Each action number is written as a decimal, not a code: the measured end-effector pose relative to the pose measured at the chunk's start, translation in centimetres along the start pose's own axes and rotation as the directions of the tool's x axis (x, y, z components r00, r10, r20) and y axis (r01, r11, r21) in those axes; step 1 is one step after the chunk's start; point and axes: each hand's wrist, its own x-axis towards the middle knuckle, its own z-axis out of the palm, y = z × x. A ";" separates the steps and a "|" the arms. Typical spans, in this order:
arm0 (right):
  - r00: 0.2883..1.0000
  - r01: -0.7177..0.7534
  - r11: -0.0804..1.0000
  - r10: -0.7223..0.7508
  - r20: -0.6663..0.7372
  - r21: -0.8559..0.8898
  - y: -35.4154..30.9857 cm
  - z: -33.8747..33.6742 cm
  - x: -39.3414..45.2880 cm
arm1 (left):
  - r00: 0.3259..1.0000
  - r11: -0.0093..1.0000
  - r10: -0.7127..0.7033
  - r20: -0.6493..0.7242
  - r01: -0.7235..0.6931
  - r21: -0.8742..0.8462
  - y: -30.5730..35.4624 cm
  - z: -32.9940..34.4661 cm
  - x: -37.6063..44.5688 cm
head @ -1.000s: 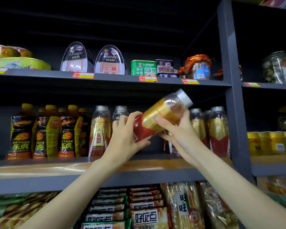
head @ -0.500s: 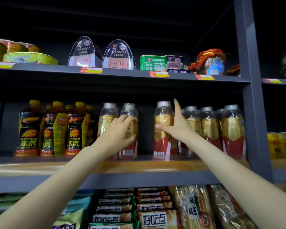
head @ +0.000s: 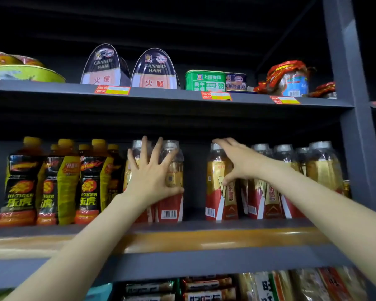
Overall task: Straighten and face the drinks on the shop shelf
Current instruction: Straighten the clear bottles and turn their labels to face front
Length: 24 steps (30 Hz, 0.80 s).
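Middle shelf: about six yellow-cap tiger bottles (head: 20, 183), some tucked behind so hard to be sure. Grey-cap gold bottles (head: 220, 187): two on the left, at least five on the right. Top shelf: two ham tins (head: 154, 70), one green tin (head: 205, 80), one blue tin (head: 236, 81).

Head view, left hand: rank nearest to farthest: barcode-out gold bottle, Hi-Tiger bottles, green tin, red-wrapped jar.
1. Barcode-out gold bottle: under the left hand, fingers spread on it.
2. Hi-Tiger bottles: same shelf, just left of the hand.
3. Green tin: shelf above, up and right.
4. Red-wrapped jar: shelf above, far right by the upright.
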 end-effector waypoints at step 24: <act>0.988 0.139 0.762 -0.061 -0.144 0.632 -7.5 6.0 4.9 | 0.969 0.896 -0.178 -0.169 0.089 -0.435 -2.6 0.9 -0.5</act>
